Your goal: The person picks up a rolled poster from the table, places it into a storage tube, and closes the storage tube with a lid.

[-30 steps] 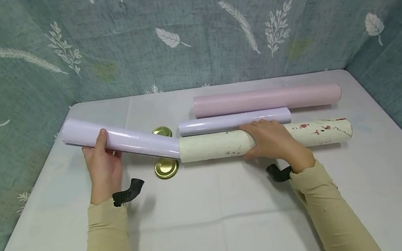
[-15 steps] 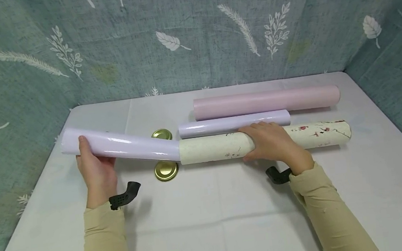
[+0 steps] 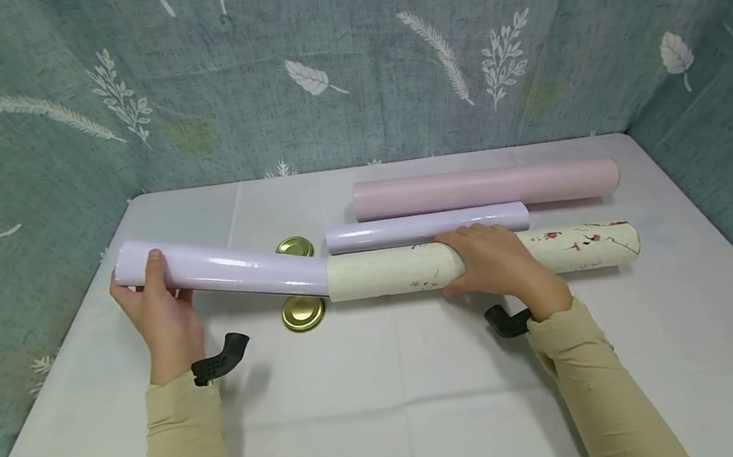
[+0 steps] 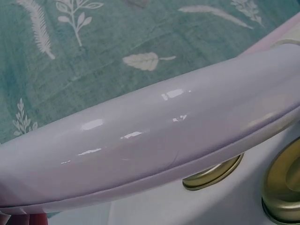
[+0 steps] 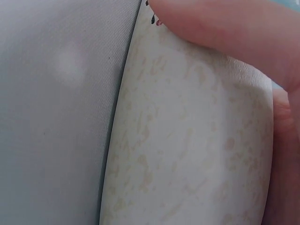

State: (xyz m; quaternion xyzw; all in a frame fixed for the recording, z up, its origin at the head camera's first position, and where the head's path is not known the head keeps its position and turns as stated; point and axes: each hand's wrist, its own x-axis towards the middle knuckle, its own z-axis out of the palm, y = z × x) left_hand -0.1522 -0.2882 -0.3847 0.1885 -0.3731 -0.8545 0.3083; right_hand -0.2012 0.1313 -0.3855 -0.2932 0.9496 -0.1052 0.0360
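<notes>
A glossy lilac roll [image 3: 230,269] slants down to the right, its right end inside or against the left end of a cream roll [image 3: 384,272] with a red blossom print. My left hand [image 3: 164,320] grips the lilac roll near its raised left end, thumb on the front and fingers behind. Over the middle of the cream roll, which lies on the table, my right hand [image 3: 494,263] holds it from above. In the right wrist view, the thumb [image 5: 225,33] crosses the cream surface. The left wrist view shows the lilac roll's long edge seam [image 4: 154,177].
Behind the cream roll lie a shorter lilac roll [image 3: 427,228] and a pink roll [image 3: 486,189]. Two gold jar lids sit under the slanted roll: one lid [image 3: 303,313] in front, another lid [image 3: 295,247] behind. Leaf-patterned cloth [image 3: 349,66] hangs around the white table [image 3: 388,435].
My left hand has slid left along the lilac roll to near its end. The roll's left end has come down somewhat. My right hand stays on the cream roll.
</notes>
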